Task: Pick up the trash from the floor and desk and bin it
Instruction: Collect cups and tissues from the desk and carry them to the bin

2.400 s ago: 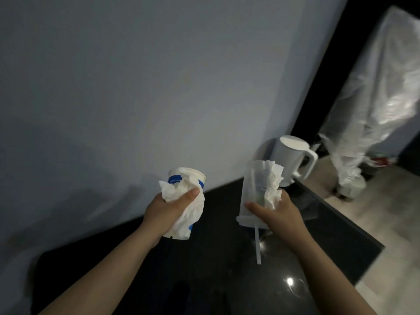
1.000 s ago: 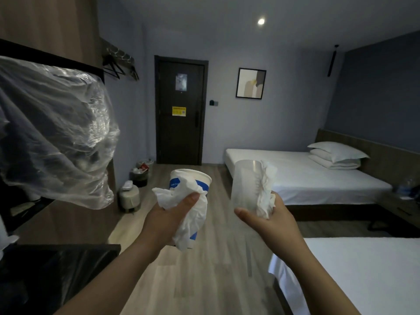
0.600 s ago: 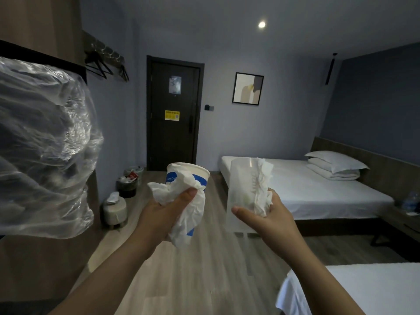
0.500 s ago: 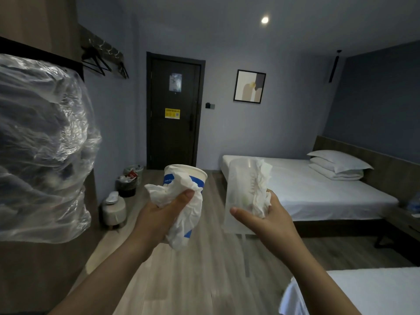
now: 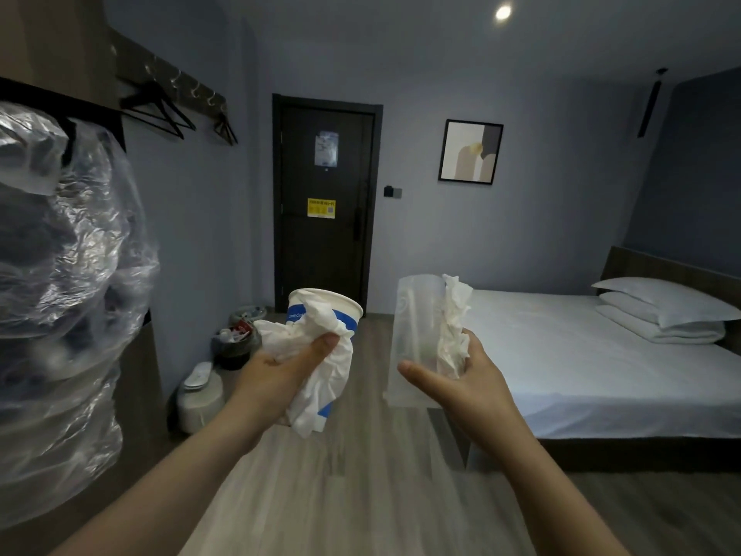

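My left hand (image 5: 276,375) grips a white paper cup with blue bands (image 5: 337,309) together with a crumpled white tissue (image 5: 320,367) pressed against its side by the thumb. My right hand (image 5: 461,379) holds a clear plastic cup (image 5: 417,327), upside down, with another crumpled tissue (image 5: 453,327) tucked against it. A dark bin (image 5: 236,347) full of rubbish stands on the floor by the left wall, near the door, ahead of my left hand.
A small white lidded container (image 5: 200,399) sits on the floor just before the bin. Clear plastic sheeting (image 5: 64,294) bulges from the left. A white bed (image 5: 581,355) fills the right. Wood floor (image 5: 361,475) runs ahead to the dark door (image 5: 324,202).
I have turned away from the black desk and wall toward the room. Both hands keep their cups and tissues, and the bin by the door has drawn slightly nearer.
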The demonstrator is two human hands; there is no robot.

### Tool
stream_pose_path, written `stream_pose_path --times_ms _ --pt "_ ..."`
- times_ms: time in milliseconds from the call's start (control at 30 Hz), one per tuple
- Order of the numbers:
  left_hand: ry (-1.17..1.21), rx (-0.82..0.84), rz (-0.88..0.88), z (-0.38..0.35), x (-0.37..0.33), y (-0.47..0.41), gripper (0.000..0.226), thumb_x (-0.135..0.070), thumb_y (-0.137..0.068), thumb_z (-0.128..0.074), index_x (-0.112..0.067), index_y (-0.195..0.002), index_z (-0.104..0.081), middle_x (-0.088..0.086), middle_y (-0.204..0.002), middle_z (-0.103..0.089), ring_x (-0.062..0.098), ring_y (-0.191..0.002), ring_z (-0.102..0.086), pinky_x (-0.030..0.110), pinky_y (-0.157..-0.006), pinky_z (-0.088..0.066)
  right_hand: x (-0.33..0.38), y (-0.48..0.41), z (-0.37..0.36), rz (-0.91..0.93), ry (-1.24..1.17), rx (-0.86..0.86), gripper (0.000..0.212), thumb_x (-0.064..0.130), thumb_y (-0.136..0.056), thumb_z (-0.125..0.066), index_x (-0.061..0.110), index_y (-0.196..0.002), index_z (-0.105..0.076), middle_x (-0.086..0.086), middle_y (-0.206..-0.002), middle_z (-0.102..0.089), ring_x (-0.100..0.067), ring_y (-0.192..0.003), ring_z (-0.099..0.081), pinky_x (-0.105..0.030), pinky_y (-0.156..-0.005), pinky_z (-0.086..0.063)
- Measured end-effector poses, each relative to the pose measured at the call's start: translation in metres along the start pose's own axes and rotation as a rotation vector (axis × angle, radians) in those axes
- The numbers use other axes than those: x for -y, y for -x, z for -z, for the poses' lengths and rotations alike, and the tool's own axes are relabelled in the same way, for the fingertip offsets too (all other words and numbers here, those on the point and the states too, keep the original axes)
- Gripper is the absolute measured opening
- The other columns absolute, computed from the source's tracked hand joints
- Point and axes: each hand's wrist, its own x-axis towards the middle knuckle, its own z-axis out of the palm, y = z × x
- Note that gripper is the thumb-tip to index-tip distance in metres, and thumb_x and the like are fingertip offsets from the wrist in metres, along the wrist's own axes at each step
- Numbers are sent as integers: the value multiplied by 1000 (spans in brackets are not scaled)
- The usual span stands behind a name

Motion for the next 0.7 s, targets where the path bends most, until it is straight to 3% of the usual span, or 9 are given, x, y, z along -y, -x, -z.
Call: stream_pose_path --times_ms 167,333,500,700 --pt "-4 -57 1 -16 15 -86 83 -74 -39 -77 -29 -107 -64 0 -103 -73 24 -97 -69 51 -90 -53 -35 -90 -13 25 -20 72 63 59 -65 -77 51 -116 -41 27 -104 -61 7 -90 -62 -12 -69 -50" --pt "1 -86 -6 -12 31 -162 78 -73 -47 -77 -28 -109 -64 0 -103 -73 24 -96 -70 50 -90 -54 -68 -163 -44 17 -33 124 68 53 -68 -78 43 -125 -43 20 -111 -62 4 -93 -62 -13 -70 -49" --pt "-23 -125 16 7 53 -247 74 -71 -48 -75 -25 -105 -68 -1 -97 -75 22 -91 -71 46 -85 -56 -95 -248 -92 16 -43 128 67 48 -69 -80 35 -127 -48 19 -108 -63 12 -85 -61 -1 -55 -44" --pt "-48 -181 7 47 63 -373 60 -67 -52 -69 -25 -94 -69 -5 -83 -76 12 -72 -73 24 -55 -54 -108 -369 -163 16 -12 154 64 54 -68 -77 44 -121 -42 23 -107 -60 7 -89 -60 -7 -57 -43"
